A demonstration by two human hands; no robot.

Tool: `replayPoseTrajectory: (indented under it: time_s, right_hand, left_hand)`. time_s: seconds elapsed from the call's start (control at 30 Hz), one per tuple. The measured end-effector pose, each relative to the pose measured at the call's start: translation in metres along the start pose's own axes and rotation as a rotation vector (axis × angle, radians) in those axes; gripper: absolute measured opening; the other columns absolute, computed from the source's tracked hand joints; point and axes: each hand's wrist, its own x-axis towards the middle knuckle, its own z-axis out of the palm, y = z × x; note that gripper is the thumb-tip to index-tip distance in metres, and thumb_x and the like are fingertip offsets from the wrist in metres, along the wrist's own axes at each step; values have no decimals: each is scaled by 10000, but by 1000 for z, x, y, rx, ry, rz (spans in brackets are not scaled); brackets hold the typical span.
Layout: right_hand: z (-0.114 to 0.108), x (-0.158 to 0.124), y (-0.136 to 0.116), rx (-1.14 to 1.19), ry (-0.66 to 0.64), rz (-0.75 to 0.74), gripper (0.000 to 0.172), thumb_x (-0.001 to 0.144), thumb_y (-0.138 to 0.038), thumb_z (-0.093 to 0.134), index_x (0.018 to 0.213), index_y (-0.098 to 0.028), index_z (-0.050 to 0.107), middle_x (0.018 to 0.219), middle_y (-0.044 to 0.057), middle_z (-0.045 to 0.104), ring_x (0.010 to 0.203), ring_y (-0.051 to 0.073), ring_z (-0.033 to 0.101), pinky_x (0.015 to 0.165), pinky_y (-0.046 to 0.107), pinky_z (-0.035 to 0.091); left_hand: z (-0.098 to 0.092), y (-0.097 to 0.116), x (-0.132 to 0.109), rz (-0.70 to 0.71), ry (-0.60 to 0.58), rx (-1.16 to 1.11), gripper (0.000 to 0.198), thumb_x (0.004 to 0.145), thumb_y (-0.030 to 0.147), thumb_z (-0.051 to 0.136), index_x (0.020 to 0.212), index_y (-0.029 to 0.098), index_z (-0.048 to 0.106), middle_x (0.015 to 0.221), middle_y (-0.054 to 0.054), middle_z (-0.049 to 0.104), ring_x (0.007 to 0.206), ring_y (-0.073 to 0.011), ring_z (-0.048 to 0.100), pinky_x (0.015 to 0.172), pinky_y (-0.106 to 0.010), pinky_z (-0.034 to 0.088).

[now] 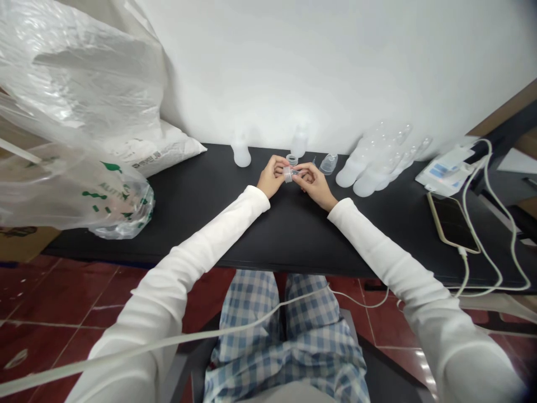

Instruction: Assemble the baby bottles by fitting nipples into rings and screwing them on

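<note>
The left hand (271,177) and right hand (316,184) grip a small clear plastic collar (287,174) just above a black worktop (293,238)

Both hands are closed, fingers curled around the collar, which lies on its side between them; a small clear piece at its right end is too small to tell; just beyond stand a clear ring (292,159) and a clear funnel-shaped cup (328,164); a frosted plastic bottle (241,153) and a second frosted bottle (299,141) stand by the white wall (319,67); a cluster of clear bottles (369,168) lies further right, near a white packet (444,170) and a phone (453,223) on a white cable (486,252); a crumpled plastic bag (71,190) and a white sack (168,151) sit at the left end.
</note>
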Motion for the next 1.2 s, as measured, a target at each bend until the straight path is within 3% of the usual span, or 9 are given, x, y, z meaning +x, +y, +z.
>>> replayPoseTrajectory:
  time_s: [0.1, 0.2, 0.37, 0.63, 0.73, 0.9, 1.0, 1.1, 1.2]
  right_hand:
    - [0, 1, 4, -21, 60, 9, 508, 781, -655, 763, 1023, -243, 589, 861, -5, 574, 606, 94, 468, 536, 259, 441]
    - [0, 2, 8, -27, 166, 13, 480, 796, -627, 762, 986, -240, 552, 874, -6, 551, 617, 89, 466, 558, 258, 450]
    - [0, 1, 6, -104, 261, -45, 383, 844, -529, 746, 1002, -236, 557, 935, 6, 518, 651, 89, 469, 648, 283, 488]
    - [0, -1, 6, -219, 231, -113, 377, 872, -545, 715, 1071, -250, 588, 1073, 54, 513, 755, 125, 551, 604, 284, 519]
    - [-1, 0, 10, -213, 221, -113, 409, 876, -592, 694, 1078, -258, 570, 1078, 57, 537, 782, 138, 583, 599, 285, 530]
    - [-2, 1, 16, -243, 209, -141, 420, 894, -616, 659, 1092, -260, 555, 1120, 71, 571, 822, 158, 612, 631, 308, 558]
    - [-4, 0, 15, -309, 187, -188, 374, 943, -579, 603, 1124, -256, 551, 1148, 85, 575, 843, 173, 618, 659, 339, 576]
    - [-11, 0, 14, -406, 165, -275, 341, 994, -520, 530, 1205, -251, 541, 1181, 108, 564, 887, 201, 618, 749, 405, 603]
    - [-20, 1, 14, -483, 189, -323, 349, 1024, -477, 466, 1280, -248, 529, 1218, 137, 545, 955, 239, 621, 859, 486, 606]
  left_hand:
    - [-5, 2, 1, 39, 107, 123, 285, 819, 89, 620, 1027, 227, 482, 1100, -58, 678, 869, -129, 652, 795, -269, 531]
    - [-17, 7, 2, 142, 391, 353, 314, 810, 58, 560, 1070, 219, 490, 1226, -114, 600, 1124, -208, 619, 974, -370, 512]
    - [-49, 14, 10, 150, 806, 607, 502, 826, 121, 586, 1285, 229, 414, 1479, -168, 390, 1481, -303, 359, 1222, -521, 307]
    - [-62, 6, 21, -63, 834, 594, 821, 805, 296, 727, 1454, 239, 228, 1600, -218, 254, 1580, -359, 211, 1251, -610, 215]
    - [-63, -4, 25, -192, 788, 593, 854, 777, 276, 751, 1449, 241, 225, 1554, -222, 358, 1524, -362, 351, 1239, -590, 251]
    - [-73, -15, 28, -302, 620, 536, 645, 798, 264, 716, 1321, 242, 339, 1242, -142, 637, 1263, -329, 619, 1145, -545, 383]
    - [-71, -12, 23, -125, 464, 660, 572, 818, 323, 696, 1304, 240, 405, 1252, -139, 637, 1229, -324, 613, 1099, -517, 419]
    - [-63, -2, 15, 120, 175, 853, 547, 834, 345, 675, 1326, 219, 473, 1338, -164, 591, 1271, -347, 544, 1095, -517, 404]
    - [-56, 6, 9, 227, -78, 959, 528, 848, 322, 652, 1344, 189, 534, 1344, -182, 575, 1264, -373, 516, 1076, -522, 401]
